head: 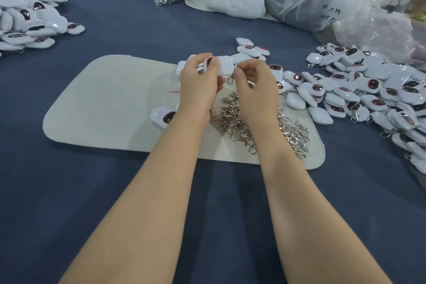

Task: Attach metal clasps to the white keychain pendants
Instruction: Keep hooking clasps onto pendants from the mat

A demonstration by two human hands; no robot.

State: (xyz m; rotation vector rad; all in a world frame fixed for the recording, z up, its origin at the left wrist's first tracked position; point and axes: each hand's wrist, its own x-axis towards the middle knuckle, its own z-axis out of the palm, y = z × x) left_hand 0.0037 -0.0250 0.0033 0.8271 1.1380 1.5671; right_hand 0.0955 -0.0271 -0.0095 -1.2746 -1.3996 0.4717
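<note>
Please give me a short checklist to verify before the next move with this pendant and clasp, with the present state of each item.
1. Left hand grips the pendant: ok.
2. Right hand pinches the clasp at the pendant's edge: ok.
3. Clasp ring fully through the pendant's loop: cannot tell, fingers hide it.
4. Spare clasps close by on the mat: ok.
</note>
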